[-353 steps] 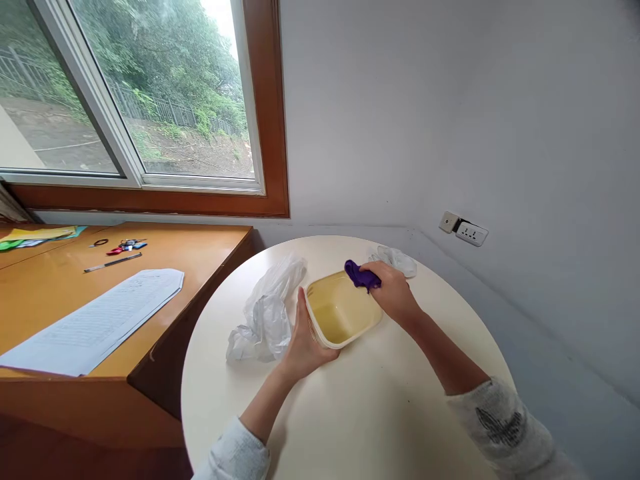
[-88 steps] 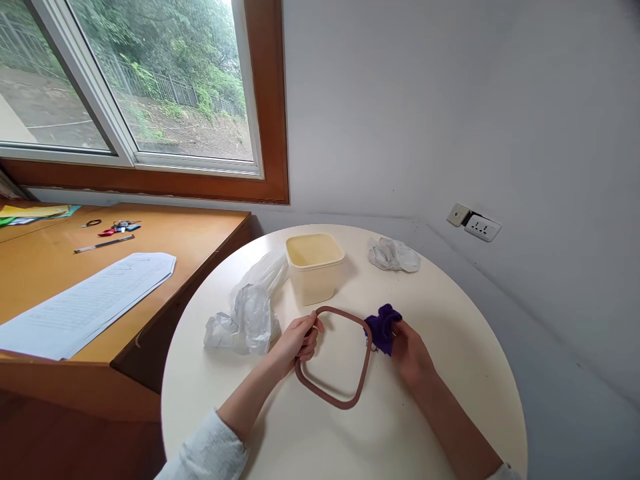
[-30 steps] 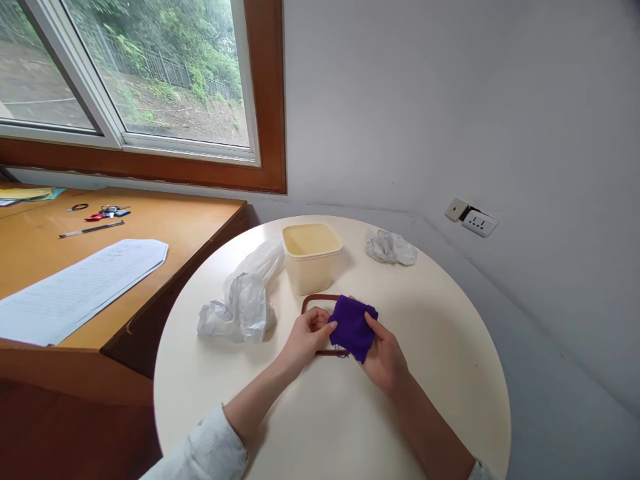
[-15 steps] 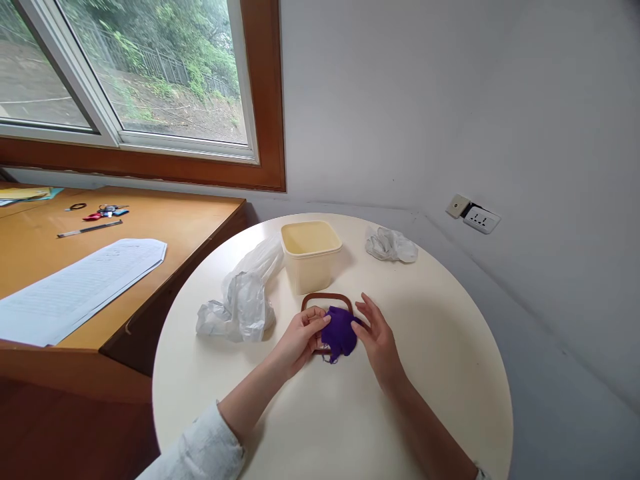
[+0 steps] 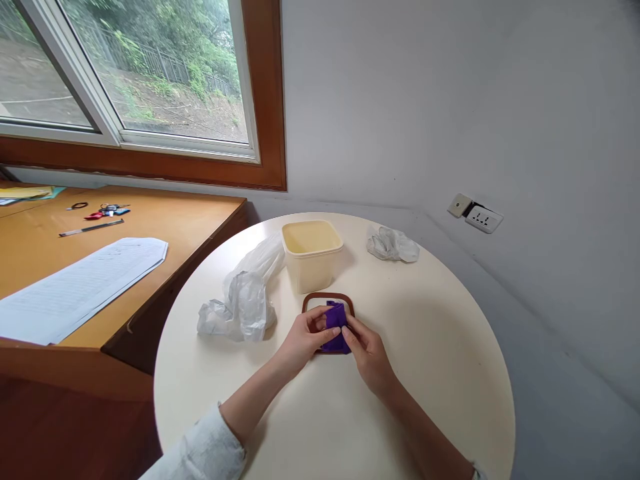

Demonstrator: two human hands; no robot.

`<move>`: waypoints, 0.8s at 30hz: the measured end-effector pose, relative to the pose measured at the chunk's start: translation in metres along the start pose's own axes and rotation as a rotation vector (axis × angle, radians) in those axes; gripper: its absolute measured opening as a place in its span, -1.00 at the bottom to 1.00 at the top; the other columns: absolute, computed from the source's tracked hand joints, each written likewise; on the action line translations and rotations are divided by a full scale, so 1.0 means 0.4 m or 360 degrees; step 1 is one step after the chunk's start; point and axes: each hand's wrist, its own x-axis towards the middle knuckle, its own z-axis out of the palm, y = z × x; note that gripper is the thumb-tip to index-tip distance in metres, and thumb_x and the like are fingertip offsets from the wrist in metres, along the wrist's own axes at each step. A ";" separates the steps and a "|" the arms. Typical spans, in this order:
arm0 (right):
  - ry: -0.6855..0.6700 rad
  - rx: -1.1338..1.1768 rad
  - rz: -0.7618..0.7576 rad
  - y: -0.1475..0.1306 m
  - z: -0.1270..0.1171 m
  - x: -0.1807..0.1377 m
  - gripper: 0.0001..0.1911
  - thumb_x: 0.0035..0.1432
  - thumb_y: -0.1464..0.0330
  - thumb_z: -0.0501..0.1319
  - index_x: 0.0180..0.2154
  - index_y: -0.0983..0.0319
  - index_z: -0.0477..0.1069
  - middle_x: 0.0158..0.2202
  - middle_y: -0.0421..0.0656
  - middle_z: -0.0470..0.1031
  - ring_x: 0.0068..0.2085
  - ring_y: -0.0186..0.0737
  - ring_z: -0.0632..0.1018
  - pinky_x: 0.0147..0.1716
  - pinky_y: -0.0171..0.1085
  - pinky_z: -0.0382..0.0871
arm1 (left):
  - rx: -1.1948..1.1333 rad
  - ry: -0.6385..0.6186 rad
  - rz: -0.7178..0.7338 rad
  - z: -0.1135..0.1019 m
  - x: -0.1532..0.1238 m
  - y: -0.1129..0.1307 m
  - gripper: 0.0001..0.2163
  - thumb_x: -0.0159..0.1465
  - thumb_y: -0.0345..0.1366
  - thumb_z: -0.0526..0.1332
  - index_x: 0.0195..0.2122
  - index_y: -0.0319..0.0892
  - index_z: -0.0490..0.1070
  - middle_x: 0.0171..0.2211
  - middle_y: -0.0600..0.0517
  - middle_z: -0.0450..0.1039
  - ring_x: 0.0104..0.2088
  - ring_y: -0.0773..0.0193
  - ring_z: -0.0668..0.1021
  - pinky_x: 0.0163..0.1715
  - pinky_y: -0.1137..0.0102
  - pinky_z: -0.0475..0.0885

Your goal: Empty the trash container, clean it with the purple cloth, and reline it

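A small piece of purple cloth (image 5: 337, 316), folded narrow, is pinched between both hands. My left hand (image 5: 311, 333) grips its left side with the thumb in front. On the right edge, my right hand (image 5: 364, 341) closes its thumb and fingers on the cloth. Under the hands lies a brown-rimmed frame or lid (image 5: 328, 295) on the white round table (image 5: 430, 387); the hands and cloth hide part of it. Just behind it stands a cream plastic tub (image 5: 312, 267), open at the top.
A crumpled clear plastic bag (image 5: 247, 303) lies left of the tub. A smaller crumpled bag (image 5: 393, 245) sits at the back right. Left of the table, a wooden desk (image 5: 200, 220) holds papers (image 5: 90, 283), a pen (image 5: 91, 228) and keys (image 5: 110, 211).
The purple cloth has gone from spread out with a frayed lower edge to folded narrow. My right hand has moved left and closed on it.
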 end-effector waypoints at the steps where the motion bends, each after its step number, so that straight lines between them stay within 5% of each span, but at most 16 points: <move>1: -0.0024 0.0029 0.0001 -0.006 0.003 0.000 -0.61 0.19 0.23 0.11 0.05 0.11 0.34 0.02 -0.15 0.43 0.04 -0.13 0.43 0.06 -0.17 0.29 | 0.0024 -0.0001 0.0026 0.000 0.001 -0.001 -0.64 0.04 -0.31 0.35 -0.11 -0.20 0.43 -0.30 -0.01 0.50 -0.26 0.26 0.50 -0.23 0.41 0.38; 7: 0.0017 0.0171 0.0085 -0.017 0.013 0.001 -0.59 0.11 0.22 0.19 0.02 0.13 0.39 -0.07 -0.15 0.49 -0.06 -0.12 0.48 0.01 -0.16 0.32 | 0.0172 0.0034 0.0139 0.008 0.005 0.001 -0.68 0.04 -0.29 0.34 -0.15 -0.20 0.48 -0.36 0.03 0.47 -0.34 0.30 0.47 -0.32 0.47 0.36; 13: 0.0226 0.0426 0.0326 0.014 -0.008 0.009 -0.67 0.08 0.18 0.21 -0.15 0.20 0.50 -0.22 -0.16 0.55 -0.15 -0.14 0.51 -0.10 -0.19 0.36 | -0.0118 0.0079 -0.0021 0.007 -0.004 0.013 -0.66 0.01 -0.28 0.36 -0.15 -0.17 0.47 -0.33 -0.01 0.50 -0.35 0.27 0.52 -0.33 0.42 0.42; 24: 0.0521 0.1156 0.0637 -0.027 -0.081 0.028 -0.76 0.08 0.34 0.18 -0.19 0.23 0.49 -0.04 -0.12 0.49 0.06 -0.13 0.42 -0.03 -0.18 0.38 | -0.0507 0.0393 -0.0024 -0.045 0.016 0.018 -0.71 0.03 -0.41 0.35 -0.19 -0.18 0.46 -0.36 0.05 0.50 -0.39 0.43 0.52 -0.32 0.56 0.44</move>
